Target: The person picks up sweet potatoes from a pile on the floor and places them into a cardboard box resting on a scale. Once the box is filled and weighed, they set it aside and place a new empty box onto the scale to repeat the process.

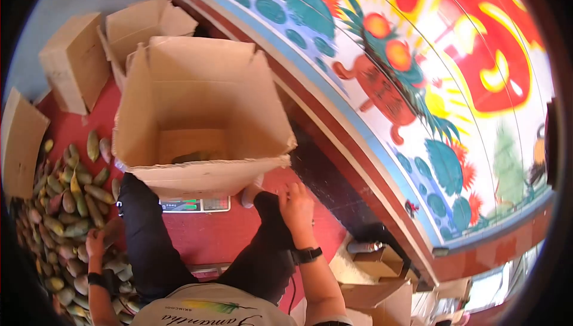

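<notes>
A large open cardboard box [209, 180] stands in front of me between my knees, with a dark green item [194, 157] low inside it. Under its near edge shows a digital scale [216, 204]. At the left, my left hand [95, 245] reaches over the pile of green and reddish oblong produce [74, 209], its fingers curled beside one piece; whether it grips that piece is too small to tell. My right hand [296, 209] hovers over my right knee, fingers apart and holding nothing.
More open cardboard boxes [74, 66] stand on the red floor [209, 239] at the back left, and a cardboard panel [21, 144] at the far left. A painted wall [382, 87] rises at the right. Below it lie a silver bottle [364, 246] and more boxes [376, 302].
</notes>
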The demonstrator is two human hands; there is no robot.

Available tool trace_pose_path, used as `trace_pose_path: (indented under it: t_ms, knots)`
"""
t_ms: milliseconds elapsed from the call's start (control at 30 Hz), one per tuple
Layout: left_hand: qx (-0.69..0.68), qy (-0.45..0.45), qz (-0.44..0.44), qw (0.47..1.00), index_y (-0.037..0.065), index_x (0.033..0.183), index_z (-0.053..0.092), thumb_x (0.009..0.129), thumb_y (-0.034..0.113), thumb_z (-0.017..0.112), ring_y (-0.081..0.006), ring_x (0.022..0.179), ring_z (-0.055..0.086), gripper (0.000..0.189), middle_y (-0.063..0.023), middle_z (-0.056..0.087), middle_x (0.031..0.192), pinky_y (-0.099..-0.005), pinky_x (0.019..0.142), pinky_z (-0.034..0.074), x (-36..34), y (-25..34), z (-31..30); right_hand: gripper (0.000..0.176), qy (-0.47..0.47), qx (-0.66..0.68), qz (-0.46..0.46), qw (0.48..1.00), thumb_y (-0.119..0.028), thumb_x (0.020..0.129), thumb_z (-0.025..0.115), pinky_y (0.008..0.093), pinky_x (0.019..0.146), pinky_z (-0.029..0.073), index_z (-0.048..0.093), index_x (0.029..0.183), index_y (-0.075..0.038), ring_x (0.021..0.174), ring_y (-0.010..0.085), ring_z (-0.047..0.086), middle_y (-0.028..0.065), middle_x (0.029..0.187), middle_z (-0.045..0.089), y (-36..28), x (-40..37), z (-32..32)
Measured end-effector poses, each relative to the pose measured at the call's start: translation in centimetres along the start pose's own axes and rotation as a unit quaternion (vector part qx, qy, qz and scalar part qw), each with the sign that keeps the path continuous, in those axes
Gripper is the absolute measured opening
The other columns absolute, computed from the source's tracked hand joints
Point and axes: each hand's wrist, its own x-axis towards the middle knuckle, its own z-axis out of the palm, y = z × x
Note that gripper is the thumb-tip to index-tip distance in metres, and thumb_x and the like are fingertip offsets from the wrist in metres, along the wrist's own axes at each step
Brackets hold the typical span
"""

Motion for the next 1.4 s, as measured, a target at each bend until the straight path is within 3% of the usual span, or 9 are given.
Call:
trace_pose_path:
  t_ms: [267,333,400,433,533,700,833,1167,1400]
  knots:
    - [-0.24,0.088,0.12,0.959,0.002,0.125,0.047,0.086,0.025,0.055,-0.0255,0.118,0.042,0.047,-0.015,0.046,0.127,-0.0354,0.1,0.032,0.6,15.8,-11.4,0.013,0.028,0.023,0.008,0.999,-0.017,0.08,0.06,0.0424,0.056,0.046,0.055,0.082,-0.005,0.066,0.0342,0.057,0.0144,0.078,0.055,0.1,-0.3,-0.4]
    - [0.149,0.243,0.385,0.878,0.005,0.132,0.04,0.081,0.019,0.056,-0.0288,0.124,0.039,0.055,-0.017,0.042,0.133,-0.0376,0.104,0.029,0.5,19.4,-13.9,0.013,0.04,0.029,0.023,0.999,-0.017,0.08,0.06,0.042,0.057,0.047,0.055,0.082,-0.005,0.066,0.0338,0.057,0.0141,0.077,0.054,0.6,-0.7,-0.6]
    - [0.179,0.285,0.465,0.819,0.009,0.137,0.033,0.074,0.011,0.063,-0.0308,0.128,0.035,0.069,-0.0168,0.034,0.14,-0.0404,0.105,0.03,0.3,23.1,-15.8,0.013,0.06,0.052,-0.003,0.997,-0.016,0.079,0.06,0.0414,0.057,0.047,0.054,0.081,-0.005,0.066,0.0334,0.057,0.0134,0.077,0.054,0.6,-0.5,-0.2]
    - [-0.002,0.201,0.467,0.861,0.008,0.135,0.036,0.075,0.013,0.062,-0.0318,0.128,0.035,0.066,-0.0174,0.034,0.14,-0.0409,0.105,0.03,0.6,24.5,-16.4,0.013,0.058,0.046,-0.001,0.997,-0.016,0.079,0.06,0.0412,0.056,0.047,0.054,0.081,-0.004,0.066,0.0332,0.057,0.0132,0.077,0.054,0.7,-0.5,-0.3]
    - [0.108,0.26,0.482,0.83,0.007,0.133,0.04,0.08,0.021,0.059,-0.0286,0.126,0.038,0.058,-0.0169,0.039,0.136,-0.0389,0.104,0.03,4.4,27.0,-16.7,0.014,0.044,0.025,0.0,0.999,-0.015,0.08,0.06,0.0372,0.061,0.049,0.052,0.083,-0.004,0.071,0.0282,0.058,0.0114,0.077,0.053,0.6,-0.6,-0.9]
    - [-0.187,0.018,0.429,0.883,0.003,0.128,0.045,0.086,0.017,0.052,-0.0216,0.118,0.042,0.044,-0.0121,0.047,0.126,-0.0334,0.1,0.032,-6.4,43.2,-11.4,0.014,0.052,0.053,0.004,0.997,-0.015,0.079,0.06,0.0389,0.059,0.048,0.052,0.083,-0.003,0.069,0.0307,0.058,0.0128,0.078,0.054,0.8,-0.7,-1.0]
    - [-0.159,-0.108,0.431,0.882,0.001,0.124,0.048,0.08,0.01,0.059,-0.0188,0.115,0.045,0.047,-0.0107,0.05,0.123,-0.03,0.098,0.033,-8.7,47.9,-8.2,0.014,0.057,0.068,0.004,0.996,-0.014,0.079,0.059,0.041,0.058,0.047,0.053,0.082,-0.003,0.068,0.0335,0.057,0.0142,0.078,0.054,1.1,-0.8,-0.9]
    - [-0.001,-0.103,0.399,0.911,-0.002,0.1,0.06,0.082,0.008,0.058,-0.0201,0.081,0.061,0.021,-0.0143,0.063,0.085,-0.03,0.074,0.046,-7.6,49.4,-4.7,0.012,0.038,0.082,0.012,0.996,-0.013,0.079,0.059,0.0426,0.058,0.046,0.054,0.081,-0.003,0.067,0.0346,0.057,0.0141,0.077,0.054,0.8,-0.5,-0.7]
    - [0.007,0.081,0.496,0.865,-0.003,0.091,0.062,0.083,0.011,0.059,-0.0314,0.074,0.061,0.016,-0.0188,0.062,0.082,-0.0342,0.068,0.047,-10.4,48.7,-4.0,0.012,0.012,0.018,0.002,1.0,-0.013,0.079,0.059,0.0403,0.058,0.048,0.054,0.082,-0.002,0.066,0.0325,0.057,0.0148,0.077,0.053,0.2,-0.3,-1.1]
